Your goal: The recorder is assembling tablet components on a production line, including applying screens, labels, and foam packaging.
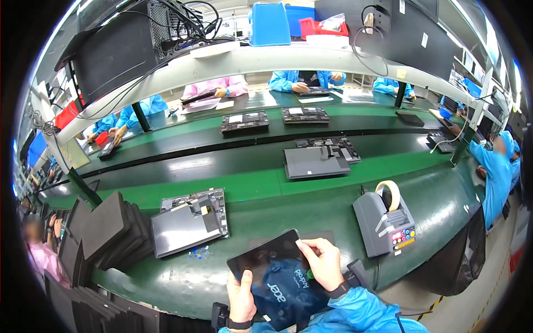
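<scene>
A dark tablet [272, 256], its screen lit with a start-up logo, is held tilted above the near edge of the bench. My left hand [241, 295] grips its left side, thumb lying over the screen's border. At the upper right corner, my right hand [326, 265] pinches with thumb and forefinger; whether a thin film or tab is between them is too small to tell. Part of a dark flat pad [326, 237] shows on the bench behind the tablet. Both wrists wear dark bands.
Left of the tablet lies an opened device [186, 225] with bare parts; black foam sheets [111, 236] are stacked beyond it. A grey tape dispenser [371, 222] stands right. More opened devices [316, 162] rest on the green conveyor [250, 186]. Co-workers sit across, under a shelf [222, 60].
</scene>
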`<state>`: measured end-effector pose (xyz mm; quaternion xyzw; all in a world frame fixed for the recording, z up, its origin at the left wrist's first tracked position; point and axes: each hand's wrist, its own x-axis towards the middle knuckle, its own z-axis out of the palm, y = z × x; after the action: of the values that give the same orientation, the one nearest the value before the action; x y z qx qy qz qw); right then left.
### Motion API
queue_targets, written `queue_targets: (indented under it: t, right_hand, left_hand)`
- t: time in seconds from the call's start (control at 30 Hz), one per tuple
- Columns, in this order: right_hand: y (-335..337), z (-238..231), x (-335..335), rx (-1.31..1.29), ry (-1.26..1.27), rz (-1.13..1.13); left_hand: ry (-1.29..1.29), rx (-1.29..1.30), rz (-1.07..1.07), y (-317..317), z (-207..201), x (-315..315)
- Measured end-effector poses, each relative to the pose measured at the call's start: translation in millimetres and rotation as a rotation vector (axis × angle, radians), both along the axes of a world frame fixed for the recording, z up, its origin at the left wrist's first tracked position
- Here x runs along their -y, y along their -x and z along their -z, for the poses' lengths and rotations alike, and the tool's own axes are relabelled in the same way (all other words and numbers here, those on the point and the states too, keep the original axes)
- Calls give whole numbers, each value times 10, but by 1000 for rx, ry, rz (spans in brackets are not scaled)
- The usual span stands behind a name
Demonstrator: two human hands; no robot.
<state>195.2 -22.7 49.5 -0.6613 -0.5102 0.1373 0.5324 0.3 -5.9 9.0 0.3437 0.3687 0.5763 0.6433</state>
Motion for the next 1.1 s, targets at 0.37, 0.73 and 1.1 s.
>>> queue_targets:
  t: [0.37, 0.73, 1.1]
  right_hand:
    - [-333, -81, 56, -454, 836, -514]
    - [147, -55, 161, -1313, 122, -295]
    - [518, -147, -2687, -846, 382, -167]
  left_hand:
    - [126, 133, 139, 179, -68, -102]
    - [59, 554, -166, 108, -367, -502]
    - [26, -67, -21, 638, 239, -243]
